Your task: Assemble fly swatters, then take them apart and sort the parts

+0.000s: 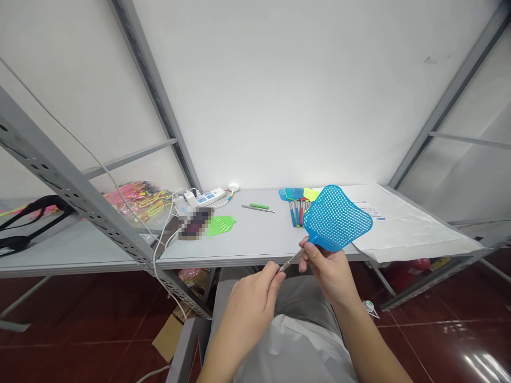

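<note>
"What have the hands got?"

"A blue fly swatter [337, 218], held up over the table's near edge. The left hand [247, 314] is closed round its thin metal handle [290, 260], and the right hand [329, 276] pinches the neck just below the mesh head."

"How does it look?"

"Bright blue, the mesh head evenly perforated, with no break that I can see."

"And on the table [255, 250]?"

"A bunch of swatters [297, 205] lies beyond it, a green swatter head [221, 225] further left near a power strip [203, 198], and a plastic sheet [415, 229] to the right."
</note>
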